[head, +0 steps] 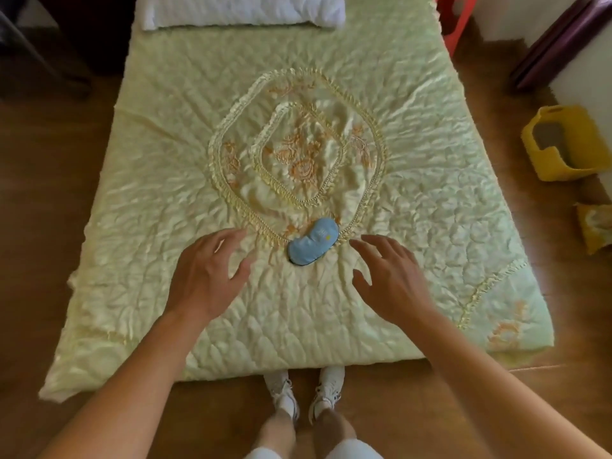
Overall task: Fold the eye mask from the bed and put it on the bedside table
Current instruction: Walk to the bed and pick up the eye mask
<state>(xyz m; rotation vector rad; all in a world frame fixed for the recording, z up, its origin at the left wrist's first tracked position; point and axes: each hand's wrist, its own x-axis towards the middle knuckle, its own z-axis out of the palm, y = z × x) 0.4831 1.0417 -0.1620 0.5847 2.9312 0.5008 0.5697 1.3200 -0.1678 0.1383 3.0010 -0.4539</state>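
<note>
A light blue eye mask (313, 241) with a small yellow mark lies flat and unfolded on the pale green quilted bed (165, 180), near the lower rim of the embroidered oval. My left hand (207, 276) hovers over the quilt just left of the mask, fingers spread and empty. My right hand (389, 279) hovers just right of it, fingers also apart, holding nothing. Neither hand touches the mask. No bedside table can be made out for certain in this view.
A white pillow (241, 9) lies at the head of the bed. A red plastic item (455, 24) stands at the far right corner. A yellow basket (568, 144) and a yellowish packet (596, 226) sit on the wooden floor at right. My feet (306, 392) stand at the bed's foot.
</note>
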